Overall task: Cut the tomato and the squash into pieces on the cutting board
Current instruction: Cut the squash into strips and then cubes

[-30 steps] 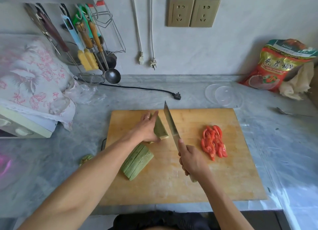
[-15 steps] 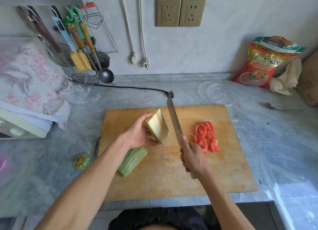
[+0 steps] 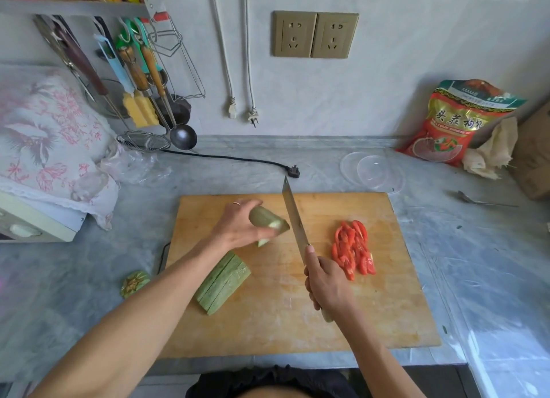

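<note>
Two hands work over the wooden cutting board [image 3: 268, 332], a pale rectangular slab, scuffed and stained, lying on the grey marbled counter [image 3: 89, 272]. At far left a flowered cloth [image 3: 44, 135] drapes over a cream box, and beside it metal utensils [image 3: 143, 79] with wooden and plastic handles hang from a wire rack. A small ribbed green stem end [image 3: 134, 283] sits on the counter just off the board's left edge. On the board's left part lies a squash half [image 3: 223, 283], skin up, striped pale green, with lengthwise cuts along it. Your left hand [image 3: 238, 228] curls its fingers round a squash wedge [image 3: 268, 219], smooth green skin on top and whitish flesh showing at the lower edge; whether the piece touches the board you cannot tell. Just right of it the knife [image 3: 293, 216] points away from you, its long flat steel blade reaching past the board's far edge. Your right hand [image 3: 327, 281] grips the handle, forefinger stretched toward the blade. Right of the knife, glossy red tomato slices [image 3: 354, 249] lie in an overlapping row on the board. Beyond, a clear plastic lid [image 3: 372, 171] rests on the counter, and a shiny red bag [image 3: 455, 124] leans against the wall.
</note>
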### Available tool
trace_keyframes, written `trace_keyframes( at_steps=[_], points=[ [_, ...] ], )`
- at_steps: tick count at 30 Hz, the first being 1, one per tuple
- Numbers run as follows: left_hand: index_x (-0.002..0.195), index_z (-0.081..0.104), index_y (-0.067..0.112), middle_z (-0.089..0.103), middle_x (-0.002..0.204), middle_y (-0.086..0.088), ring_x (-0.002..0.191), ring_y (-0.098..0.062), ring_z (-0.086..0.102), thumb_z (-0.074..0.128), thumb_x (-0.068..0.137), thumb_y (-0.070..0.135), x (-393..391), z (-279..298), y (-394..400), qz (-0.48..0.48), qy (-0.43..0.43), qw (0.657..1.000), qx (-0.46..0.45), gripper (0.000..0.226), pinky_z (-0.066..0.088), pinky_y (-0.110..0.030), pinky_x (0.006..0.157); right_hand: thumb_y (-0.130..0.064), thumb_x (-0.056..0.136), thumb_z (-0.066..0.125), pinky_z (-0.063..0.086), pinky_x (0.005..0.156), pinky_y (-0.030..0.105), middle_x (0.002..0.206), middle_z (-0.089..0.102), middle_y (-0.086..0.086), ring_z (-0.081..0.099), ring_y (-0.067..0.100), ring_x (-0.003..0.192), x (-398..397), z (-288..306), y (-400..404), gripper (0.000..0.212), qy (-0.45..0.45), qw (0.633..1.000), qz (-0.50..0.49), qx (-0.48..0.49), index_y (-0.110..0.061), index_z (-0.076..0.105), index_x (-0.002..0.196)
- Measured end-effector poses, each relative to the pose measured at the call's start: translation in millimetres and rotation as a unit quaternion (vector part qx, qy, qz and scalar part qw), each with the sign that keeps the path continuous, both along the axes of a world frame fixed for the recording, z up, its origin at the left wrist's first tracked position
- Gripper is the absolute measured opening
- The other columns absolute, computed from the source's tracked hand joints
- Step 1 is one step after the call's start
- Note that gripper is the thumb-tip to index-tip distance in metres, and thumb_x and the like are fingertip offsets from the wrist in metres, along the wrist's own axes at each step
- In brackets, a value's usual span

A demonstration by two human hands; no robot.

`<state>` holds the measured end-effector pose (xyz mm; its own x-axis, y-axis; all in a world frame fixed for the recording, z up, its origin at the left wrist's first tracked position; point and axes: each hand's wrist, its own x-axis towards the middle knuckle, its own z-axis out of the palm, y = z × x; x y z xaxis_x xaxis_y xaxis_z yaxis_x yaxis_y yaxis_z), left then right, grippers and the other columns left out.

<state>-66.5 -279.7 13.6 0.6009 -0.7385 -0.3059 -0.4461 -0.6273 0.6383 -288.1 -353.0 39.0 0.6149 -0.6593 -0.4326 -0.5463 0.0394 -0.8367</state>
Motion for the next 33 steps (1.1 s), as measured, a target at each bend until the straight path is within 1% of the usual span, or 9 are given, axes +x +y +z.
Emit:
trace_keyframes(
  at_steps=[3, 7, 11, 15, 18, 21, 24, 26, 33],
  points=[
    [0.15, 0.035, 0.025, 0.034, 0.149, -0.005, 0.138, -0.024, 0.026, 0.078, 0.056, 0.065, -10, -17, 3, -0.122, -0.143, 0.982, 0.034, 0.111, 0.035, -0.047, 0.112, -0.055, 0.099, 0.037, 0.038, 0.037, 0.028, 0.055, 0.047, 0.008, 0.042, 0.016, 0.039, -3, -1, 1, 0.058, 0.006, 1.0, 0.008, -0.002, -0.005, 0.05, 0.07],
    [0.148, 0.027, 0.023, 0.033, 0.15, -0.012, 0.139, -0.031, 0.026, 0.074, 0.05, 0.068, -16, -46, 5, -0.205, -0.18, 0.962, 0.036, 0.118, 0.034, -0.053, 0.114, -0.058, 0.097, 0.035, 0.037, 0.037, 0.027, 0.056, 0.045, 0.007, 0.041, 0.016, 0.04, -7, -4, 6, 0.06, 0.009, 1.0, 0.018, 0.011, -0.006, 0.049, 0.071],
    [0.15, 0.02, 0.024, 0.032, 0.155, -0.006, 0.15, -0.031, 0.015, 0.078, 0.049, 0.072, -18, -46, 7, -0.153, -0.083, 0.985, 0.0, 0.126, 0.025, -0.052, 0.12, -0.066, 0.093, 0.032, 0.038, 0.04, 0.028, 0.053, 0.047, 0.001, 0.044, 0.015, 0.04, -9, -7, 11, 0.064, 0.016, 0.999, 0.016, 0.022, -0.009, 0.052, 0.07],
    [0.139, 0.041, 0.013, 0.049, 0.133, 0.0, 0.126, -0.017, 0.047, 0.089, 0.053, 0.053, -25, -37, 10, -0.125, -0.079, 0.989, -0.027, 0.106, 0.042, -0.038, 0.109, -0.068, 0.093, 0.03, 0.039, 0.041, 0.028, 0.054, 0.048, 0.0, 0.044, 0.013, 0.04, -9, -4, 15, 0.065, 0.025, 0.999, 0.032, 0.019, -0.011, 0.052, 0.072],
    [0.134, 0.04, 0.019, 0.048, 0.13, 0.004, 0.121, -0.016, 0.049, 0.079, 0.052, 0.061, -36, -40, 14, -0.133, -0.098, 0.986, -0.002, 0.1, 0.047, -0.038, 0.103, -0.065, 0.094, 0.03, 0.038, 0.04, 0.027, 0.054, 0.047, 0.0, 0.043, 0.012, 0.04, -13, 0, 17, 0.064, 0.025, 0.999, 0.035, 0.024, -0.01, 0.051, 0.071],
    [0.144, 0.037, 0.016, 0.04, 0.146, -0.006, 0.135, -0.027, 0.037, 0.073, 0.064, 0.056, -57, -45, 25, -0.129, -0.174, 0.976, -0.016, 0.096, 0.041, -0.044, 0.109, -0.063, 0.095, 0.03, 0.035, 0.039, 0.024, 0.054, 0.044, 0.002, 0.039, 0.012, 0.038, -22, 6, 20, 0.063, 0.025, 0.999, 0.033, 0.031, -0.009, 0.049, 0.07],
    [0.135, 0.054, 0.018, 0.048, 0.143, -0.006, 0.125, -0.028, 0.05, 0.073, 0.078, 0.039, -80, -46, 35, -0.119, -0.242, 0.961, -0.064, 0.064, 0.052, -0.042, 0.094, -0.062, 0.096, 0.029, 0.036, 0.039, 0.024, 0.054, 0.045, 0.003, 0.04, 0.013, 0.039, -29, 9, 24, 0.063, 0.036, 0.998, 0.034, 0.035, -0.008, 0.048, 0.07],
    [0.131, 0.059, 0.017, 0.05, 0.143, -0.008, 0.114, -0.029, 0.061, 0.073, 0.083, 0.032, -87, -48, 36, -0.097, -0.23, 0.966, -0.066, 0.052, 0.057, -0.04, 0.081, -0.063, 0.096, 0.028, 0.038, 0.041, 0.025, 0.056, 0.047, 0.003, 0.043, 0.016, 0.042, -30, 9, 27, 0.064, 0.043, 0.998, 0.035, 0.031, -0.007, 0.049, 0.071],
    [0.142, 0.047, 0.028, 0.036, 0.155, -0.011, 0.114, -0.031, 0.06, 0.06, 0.094, 0.031, -104, -47, 37, -0.031, -0.181, 0.982, -0.052, 0.05, 0.057, -0.043, 0.073, -0.065, 0.095, 0.025, 0.049, 0.056, 0.038, 0.062, 0.054, 0.005, 0.052, 0.023, 0.055, -28, 7, 32, 0.07, 0.063, 0.997, 0.051, 0.016, -0.006, 0.055, 0.072]
  ],
)
